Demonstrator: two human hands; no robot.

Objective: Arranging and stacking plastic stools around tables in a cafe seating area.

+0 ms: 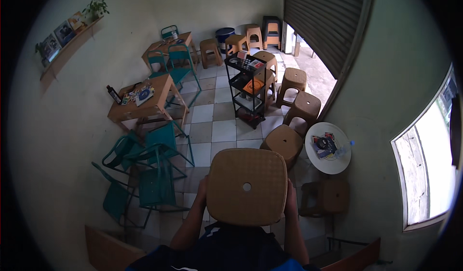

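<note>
A brown plastic stool point(241, 174) with a woven-pattern square seat and a small hole in its middle is held up in front of my body, seat toward the view. My left hand point(201, 192) grips its left side and my right hand point(291, 199) its right side. Both sets of fingers are mostly hidden by the seat, as are the stool's legs. Just beyond it, to the right, stands a similar brown stool point(283, 144). Another brown stool point(333, 197) lies tipped over on the right, below a round white table point(316, 162).
Several teal folding chairs point(156, 186) crowd the left, near a wooden table point(161, 90) bearing a dark bottle point(114, 95). A black tiered cart point(239, 90) stands mid-room. More brown stools point(305, 107) line the right side by a half-raised roller shutter point(333, 25).
</note>
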